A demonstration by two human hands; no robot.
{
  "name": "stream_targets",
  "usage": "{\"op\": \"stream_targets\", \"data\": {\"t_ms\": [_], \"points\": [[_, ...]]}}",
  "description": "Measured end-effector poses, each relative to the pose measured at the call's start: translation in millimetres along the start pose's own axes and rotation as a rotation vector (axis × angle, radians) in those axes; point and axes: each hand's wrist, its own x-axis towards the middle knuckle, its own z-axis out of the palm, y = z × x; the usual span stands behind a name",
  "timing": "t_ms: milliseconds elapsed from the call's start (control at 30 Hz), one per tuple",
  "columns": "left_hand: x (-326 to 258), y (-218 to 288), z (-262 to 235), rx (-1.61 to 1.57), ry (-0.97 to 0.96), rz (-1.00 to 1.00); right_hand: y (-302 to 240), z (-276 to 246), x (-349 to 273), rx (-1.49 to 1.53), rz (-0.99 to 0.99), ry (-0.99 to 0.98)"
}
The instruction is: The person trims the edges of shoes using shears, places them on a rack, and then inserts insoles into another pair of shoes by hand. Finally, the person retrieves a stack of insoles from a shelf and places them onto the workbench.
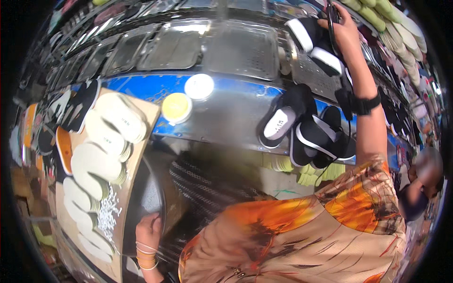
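Your right hand is stretched far up and away from you, fingers closed round a thin dark item at the top of the view; whether that is a strap or a tool cannot be told. Just beside it sit black slippers with white footbeds on the perforated metal trays. More finished slippers lie heaped at the near edge of the steel bench, and some overhang it. Risk: with your arm at full reach, your forearm passes directly above that heap, so drawing back low could knock pairs off the edge. Your left hand, bangles at the wrist, rests low against the rim of a dark round pan; whether its fingers are closed on the rim cannot be told. Close by, white insoles are stacked on a board next to loose small white pieces, which would scatter if you bumped the board.
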Motion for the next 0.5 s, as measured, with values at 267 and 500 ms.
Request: {"op": "stream_targets", "data": {"t_ms": [267, 500], "points": [[-28, 23, -15, -1.166, 0.326, -0.313, -156, 131, -222, 0.274, -0.860, -0.542], [-119, -24, 19, -0.962, 1.172, -0.539, -214, 207, -422, 0.763, -1.506, -0.898]]}}
